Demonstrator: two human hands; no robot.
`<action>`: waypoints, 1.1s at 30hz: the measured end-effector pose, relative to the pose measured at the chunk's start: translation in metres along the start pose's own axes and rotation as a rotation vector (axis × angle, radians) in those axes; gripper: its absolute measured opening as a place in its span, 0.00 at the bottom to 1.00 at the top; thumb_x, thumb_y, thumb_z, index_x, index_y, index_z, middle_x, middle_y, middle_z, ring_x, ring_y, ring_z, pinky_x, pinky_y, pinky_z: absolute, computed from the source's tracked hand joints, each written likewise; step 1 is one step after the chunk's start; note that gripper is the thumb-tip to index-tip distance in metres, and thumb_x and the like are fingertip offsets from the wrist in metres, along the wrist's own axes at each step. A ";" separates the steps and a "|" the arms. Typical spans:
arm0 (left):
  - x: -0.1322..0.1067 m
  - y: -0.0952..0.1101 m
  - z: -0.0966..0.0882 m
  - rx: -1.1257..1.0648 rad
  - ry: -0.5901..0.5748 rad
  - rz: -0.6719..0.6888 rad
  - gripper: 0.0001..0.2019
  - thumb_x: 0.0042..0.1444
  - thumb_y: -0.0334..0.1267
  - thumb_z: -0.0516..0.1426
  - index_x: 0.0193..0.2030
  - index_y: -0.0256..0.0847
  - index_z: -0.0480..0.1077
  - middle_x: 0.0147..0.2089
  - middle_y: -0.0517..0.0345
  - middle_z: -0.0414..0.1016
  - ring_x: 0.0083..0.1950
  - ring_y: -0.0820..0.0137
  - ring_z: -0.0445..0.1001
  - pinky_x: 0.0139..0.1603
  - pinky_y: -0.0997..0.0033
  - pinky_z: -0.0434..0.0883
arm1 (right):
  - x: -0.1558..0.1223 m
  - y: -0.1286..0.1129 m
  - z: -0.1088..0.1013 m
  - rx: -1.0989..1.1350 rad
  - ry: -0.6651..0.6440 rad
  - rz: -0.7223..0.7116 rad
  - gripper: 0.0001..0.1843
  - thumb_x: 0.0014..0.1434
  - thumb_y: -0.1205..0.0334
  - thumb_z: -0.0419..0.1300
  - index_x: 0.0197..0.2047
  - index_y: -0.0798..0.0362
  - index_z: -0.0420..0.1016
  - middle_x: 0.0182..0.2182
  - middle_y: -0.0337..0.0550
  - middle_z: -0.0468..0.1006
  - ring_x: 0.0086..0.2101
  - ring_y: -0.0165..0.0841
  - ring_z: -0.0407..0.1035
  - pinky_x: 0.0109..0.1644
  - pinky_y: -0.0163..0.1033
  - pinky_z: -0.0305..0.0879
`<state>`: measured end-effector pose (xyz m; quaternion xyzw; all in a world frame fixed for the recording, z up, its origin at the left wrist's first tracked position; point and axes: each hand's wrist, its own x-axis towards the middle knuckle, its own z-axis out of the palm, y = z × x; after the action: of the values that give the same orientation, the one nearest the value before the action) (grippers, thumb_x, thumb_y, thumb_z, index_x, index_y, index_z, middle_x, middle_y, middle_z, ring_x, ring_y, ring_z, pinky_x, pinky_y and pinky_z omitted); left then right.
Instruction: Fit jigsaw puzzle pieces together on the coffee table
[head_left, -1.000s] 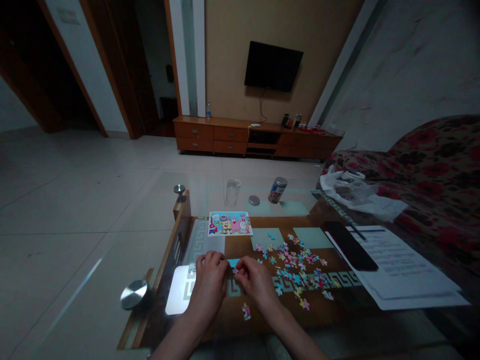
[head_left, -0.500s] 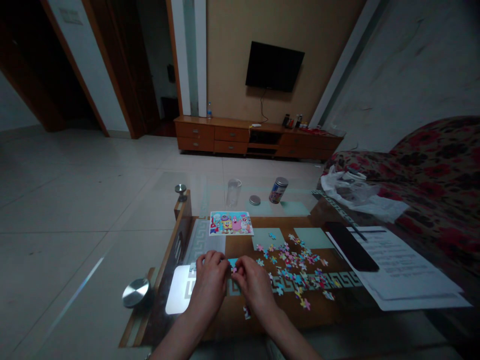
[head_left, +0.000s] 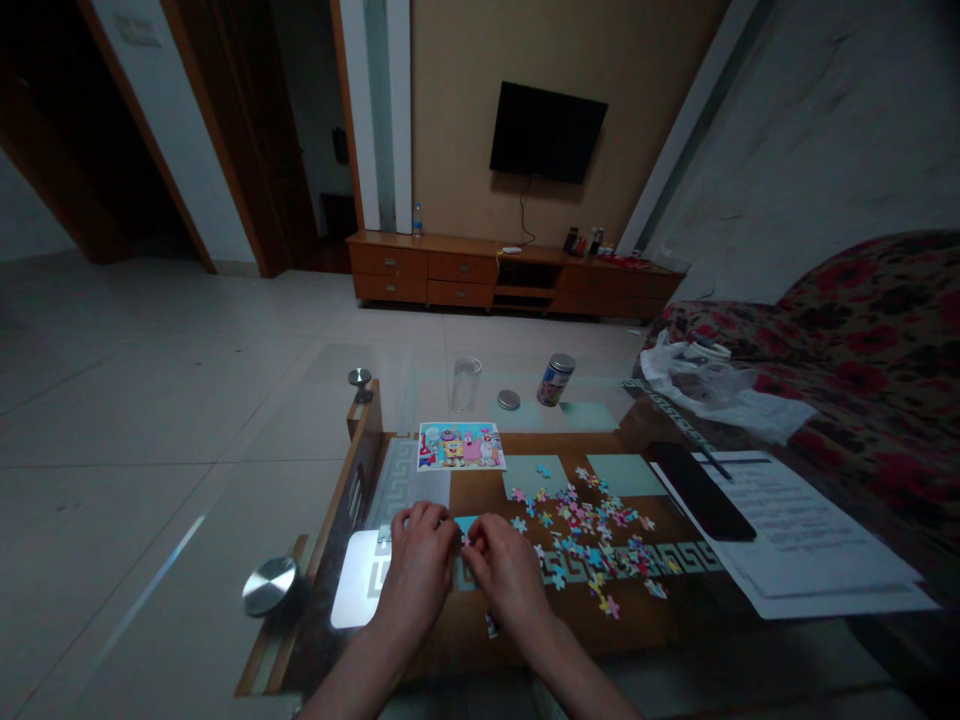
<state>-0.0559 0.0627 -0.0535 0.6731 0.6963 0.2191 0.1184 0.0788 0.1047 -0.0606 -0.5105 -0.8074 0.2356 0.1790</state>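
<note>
My left hand (head_left: 424, 552) is closed, its curled fingers at the left side of a few joined jigsaw pieces (head_left: 466, 524) low on the glass table. Opposite it, my right hand (head_left: 508, 562) pinches a small pinkish jigsaw piece (head_left: 466, 541) at the edge of that group. The fingers cover much of the joined part. By my right wrist lies a single dark jigsaw piece (head_left: 492, 625). A heap of loose jigsaw pieces (head_left: 592, 525) spreads to the right. Beyond my hands lies a cartoon picture card (head_left: 461, 447).
Farther back stand a clear jar (head_left: 466, 385), a metal lid (head_left: 508, 400) and a printed can (head_left: 556, 380). At right are a black phone (head_left: 701, 492), papers (head_left: 810, 540) and a pen (head_left: 712, 465). A metal knob (head_left: 270, 587) sits at the table's left corner.
Both hands stay almost in place over the joined pieces, with only a slight shift of the right fingers. The whole view has drifted a little.
</note>
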 end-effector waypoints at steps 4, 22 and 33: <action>0.001 0.000 0.000 0.003 0.001 0.004 0.17 0.56 0.22 0.48 0.40 0.42 0.74 0.47 0.54 0.73 0.53 0.61 0.65 0.55 0.58 0.58 | -0.003 0.001 0.000 0.014 -0.009 -0.013 0.05 0.56 0.70 0.57 0.33 0.51 0.71 0.32 0.40 0.75 0.33 0.34 0.69 0.35 0.34 0.57; -0.001 0.000 -0.001 0.052 -0.029 -0.011 0.21 0.51 0.19 0.47 0.42 0.42 0.75 0.49 0.54 0.74 0.54 0.60 0.66 0.55 0.57 0.58 | -0.010 -0.017 -0.003 -0.208 -0.011 0.095 0.03 0.56 0.67 0.62 0.36 0.53 0.75 0.35 0.43 0.79 0.37 0.37 0.73 0.37 0.36 0.59; -0.008 -0.012 0.000 0.191 -0.035 0.035 0.23 0.52 0.21 0.47 0.46 0.44 0.75 0.51 0.51 0.75 0.56 0.57 0.67 0.53 0.54 0.59 | -0.028 -0.016 -0.008 -0.175 -0.120 0.088 0.06 0.53 0.63 0.66 0.36 0.54 0.77 0.37 0.46 0.80 0.38 0.40 0.74 0.39 0.38 0.63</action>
<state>-0.0659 0.0551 -0.0598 0.6972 0.6999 0.1421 0.0621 0.0823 0.0753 -0.0464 -0.5438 -0.8111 0.2021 0.0747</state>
